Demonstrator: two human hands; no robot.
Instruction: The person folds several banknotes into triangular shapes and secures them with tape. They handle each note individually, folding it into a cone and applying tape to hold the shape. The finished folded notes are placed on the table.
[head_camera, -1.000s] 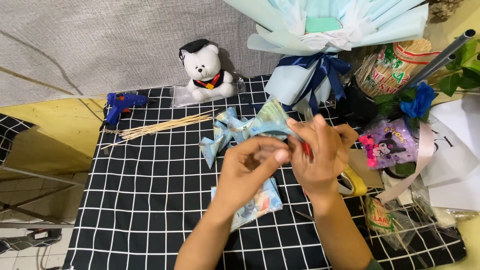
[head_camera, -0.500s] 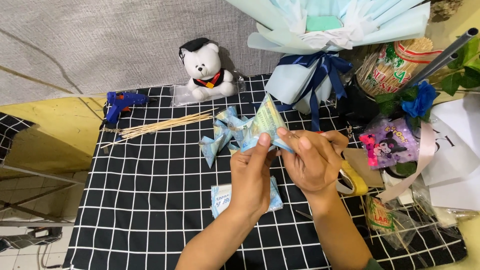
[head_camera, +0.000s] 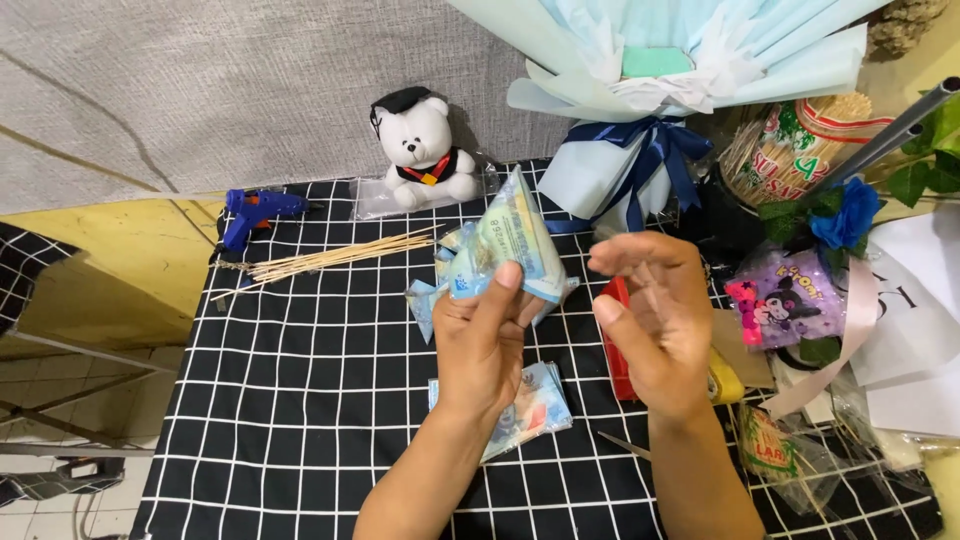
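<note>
Banknotes lie nearest us in a small stack on the checked table, under our left wrist. Our left hand has its grip clamped on a folded banknote, held up above the table. Our right hand hovers beside it, fingers apart and curled, over a red tool. Farther back lie wooden skewers, a blue glue gun, a white teddy bear and a pale blue bouquet.

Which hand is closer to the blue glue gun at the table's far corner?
Left. The left hand, holding a folded banknote, is nearer the blue glue gun; the right hand is farther away, beyond it.
</note>
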